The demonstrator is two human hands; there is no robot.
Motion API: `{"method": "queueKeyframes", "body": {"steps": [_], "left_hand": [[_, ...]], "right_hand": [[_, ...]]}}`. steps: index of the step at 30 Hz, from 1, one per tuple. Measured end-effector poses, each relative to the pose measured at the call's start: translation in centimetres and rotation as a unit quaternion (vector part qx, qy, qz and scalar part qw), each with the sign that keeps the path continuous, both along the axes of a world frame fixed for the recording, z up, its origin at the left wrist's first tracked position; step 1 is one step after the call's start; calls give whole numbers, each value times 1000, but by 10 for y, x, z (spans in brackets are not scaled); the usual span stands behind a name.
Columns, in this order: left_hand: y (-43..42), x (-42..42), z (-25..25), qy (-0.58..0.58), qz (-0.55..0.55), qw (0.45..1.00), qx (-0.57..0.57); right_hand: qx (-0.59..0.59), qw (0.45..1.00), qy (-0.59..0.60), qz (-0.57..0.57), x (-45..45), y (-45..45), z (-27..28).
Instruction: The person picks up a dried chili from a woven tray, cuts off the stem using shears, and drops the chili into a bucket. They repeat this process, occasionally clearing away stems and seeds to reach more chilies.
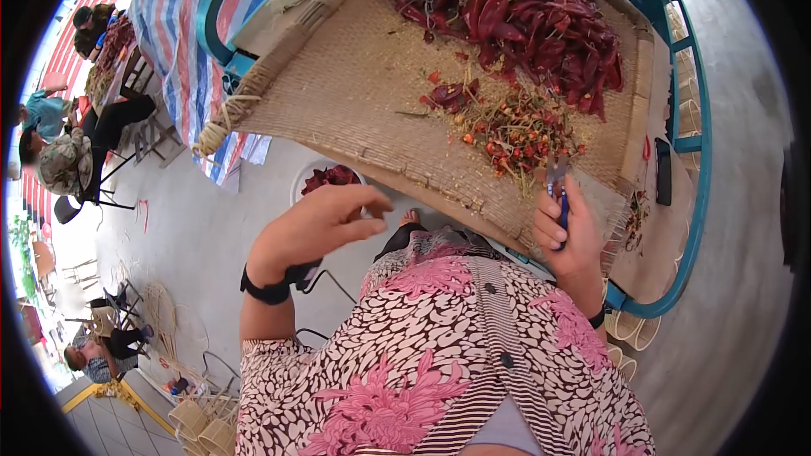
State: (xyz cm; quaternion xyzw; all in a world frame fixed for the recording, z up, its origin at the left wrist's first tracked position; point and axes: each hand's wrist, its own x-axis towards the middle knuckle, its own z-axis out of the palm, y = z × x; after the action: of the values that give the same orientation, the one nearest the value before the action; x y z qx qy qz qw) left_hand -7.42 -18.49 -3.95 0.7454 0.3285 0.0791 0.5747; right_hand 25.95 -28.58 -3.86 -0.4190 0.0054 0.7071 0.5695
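Note:
My right hand (568,228) is closed around a pair of blue-handled scissors (559,203), blades pointing away from me over the near edge of a woven tray (338,93). Just beyond the blades lies a small heap of cut chili stems and orange-red caps (515,139). A large pile of dark red dried chilies (507,17) covers the far part of the tray. My left hand (325,224) hovers with its fingers apart, nothing visible in them. Below it on the floor, a white bucket (297,181) contains red chili pieces (331,177), partly hidden by that hand.
A teal metal frame (697,203) surrounds the tray. On its right ledge rests a black phone-like object (663,171). Striped plastic sheeting (182,42) hangs at the left. Several people sit farther left, one in camouflage clothing (66,165). Woven baskets (198,426) stand at lower left.

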Motion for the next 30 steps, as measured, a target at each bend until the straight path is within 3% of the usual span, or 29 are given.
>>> {"method": "queueKeyframes", "body": {"steps": [2,5,7,9,15,18,24,27,29,30], "left_hand": [[11,23,33,13,-30,991,127],[34,62,26,50,-25,949,309],[67,87,7,168,-57,925,336],[100,111,-17,195,-87,908,361],[129,148,-64,191,5,905,381],[132,152,-67,206,32,914,349],[138,141,-57,181,-19,945,271],[119,142,-20,108,90,978,155],[96,142,8,-29,141,988,-60],[84,141,18,-97,164,967,-168]], "right_hand": [[4,1000,-3,0,-6,0,-1],[5,1000,-24,-2,-5,-7,0],[5,999,-37,-7,-6,-12,-1],[2,999,-49,-10,-5,-16,-1],[37,995,-93,20,-3,-18,8],[49,991,-123,38,6,-20,13],[57,979,-183,67,12,-21,24],[67,965,-233,100,16,-19,26],[83,937,-306,148,18,-16,29],[107,918,-347,158,17,-15,28]]}}
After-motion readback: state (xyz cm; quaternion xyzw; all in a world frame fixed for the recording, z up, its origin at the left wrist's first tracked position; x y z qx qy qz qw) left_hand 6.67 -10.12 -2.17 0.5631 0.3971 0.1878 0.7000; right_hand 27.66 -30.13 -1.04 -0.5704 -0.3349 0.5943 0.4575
